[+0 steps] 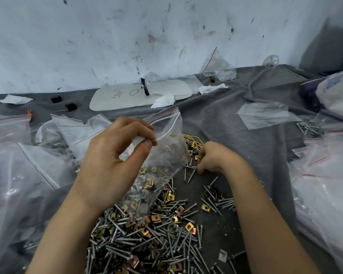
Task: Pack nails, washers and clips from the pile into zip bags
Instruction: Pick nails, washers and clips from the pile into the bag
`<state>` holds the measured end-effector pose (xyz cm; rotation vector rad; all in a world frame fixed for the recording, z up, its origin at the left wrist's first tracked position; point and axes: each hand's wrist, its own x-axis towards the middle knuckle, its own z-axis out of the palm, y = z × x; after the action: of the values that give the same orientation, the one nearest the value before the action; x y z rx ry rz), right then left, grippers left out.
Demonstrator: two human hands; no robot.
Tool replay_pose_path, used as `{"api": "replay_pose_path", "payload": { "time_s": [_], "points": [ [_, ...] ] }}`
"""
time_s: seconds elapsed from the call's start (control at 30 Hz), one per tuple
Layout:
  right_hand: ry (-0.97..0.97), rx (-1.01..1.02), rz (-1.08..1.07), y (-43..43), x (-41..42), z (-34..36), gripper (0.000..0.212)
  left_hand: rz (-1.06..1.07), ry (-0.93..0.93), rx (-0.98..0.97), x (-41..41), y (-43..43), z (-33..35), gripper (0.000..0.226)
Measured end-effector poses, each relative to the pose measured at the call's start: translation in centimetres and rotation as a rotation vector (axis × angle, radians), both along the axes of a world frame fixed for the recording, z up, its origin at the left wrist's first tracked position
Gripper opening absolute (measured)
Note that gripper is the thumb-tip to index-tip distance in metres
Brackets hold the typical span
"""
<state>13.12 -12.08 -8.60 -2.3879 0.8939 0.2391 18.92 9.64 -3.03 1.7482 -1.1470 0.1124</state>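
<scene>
Overall, grey cloth (236,123) covers the surface below a scuffed white wall (107,36).

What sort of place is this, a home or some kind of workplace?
Probably a small workshop or packing bench, not a home table. A loose pile of nails and clips lies on a grey cloth, many zip bags lie around it, and the wall behind is scuffed.
</scene>
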Motion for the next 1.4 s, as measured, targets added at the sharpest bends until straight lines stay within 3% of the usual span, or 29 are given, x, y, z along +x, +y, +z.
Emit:
{"api": "replay_pose_path", "payload": {
  "time_s": [0.07,0.1,0.2,0.3,0.4,0.53,0.67,0.83,0.97,1.03,1.17,1.27,1.4],
  "points": [
    [-0.055,0.058,0.004,-0.5,-0.6,0.8,0.011,0.000,0.010,0.009,-0.1,0.0,0.0,0.021],
    [-0.113,0.089,-0.009,-0.7,-1.0,1.3,0.012,0.000,0.015,0.015,-0.2,0.0,0.0,0.021],
    [-0.443,0.136,-0.077,-1.1,-2.0,3.2,0.006,-0.013,0.032,0.027,-0.5,-0.2,0.0,0.022],
    [-0.886,0.216,-0.099,0.0,-3.0,6.4,0.013,-0.027,-0.006,0.060,-1.0,-0.5,0.0,0.020],
    [-1.100,0.188,0.092,2.1,-4.3,9.3,0.023,-0.040,-0.046,0.071,-1.3,-0.7,0.0,0.017],
    [-0.937,0.010,0.327,4.4,-5.0,10.6,0.017,-0.074,-0.040,0.052,-1.4,-0.8,0.0,0.021],
    [-0.847,-0.060,0.370,4.9,-5.1,10.7,0.011,-0.068,-0.042,0.047,-1.4,-0.7,0.0,0.021],
    [-0.980,0.021,0.233,4.2,-5.3,10.6,0.008,-0.051,-0.053,0.039,-1.3,-0.6,0.2,0.020],
    [-0.999,0.095,-0.002,1.9,-3.6,8.4,0.010,-0.040,-0.037,0.033,-1.2,-0.5,0.2,0.019],
    [-0.771,0.062,-0.068,0.7,-2.4,6.5,0.010,-0.033,-0.040,0.033,-1.2,-0.4,0.2,0.019],
    [-0.215,0.082,0.028,-0.3,-0.9,2.0,0.021,-0.032,-0.041,0.033,-1.1,-0.4,0.2,0.019],
    [-0.077,0.113,0.042,-0.3,-0.4,0.0,0.016,-0.031,-0.034,0.028,-1.0,-0.4,0.2,0.019],
    [-0.066,0.051,0.092,-0.7,-0.1,-0.7,0.016,-0.029,-0.023,0.027,-0.9,-0.4,0.1,0.019]
  ]
}}
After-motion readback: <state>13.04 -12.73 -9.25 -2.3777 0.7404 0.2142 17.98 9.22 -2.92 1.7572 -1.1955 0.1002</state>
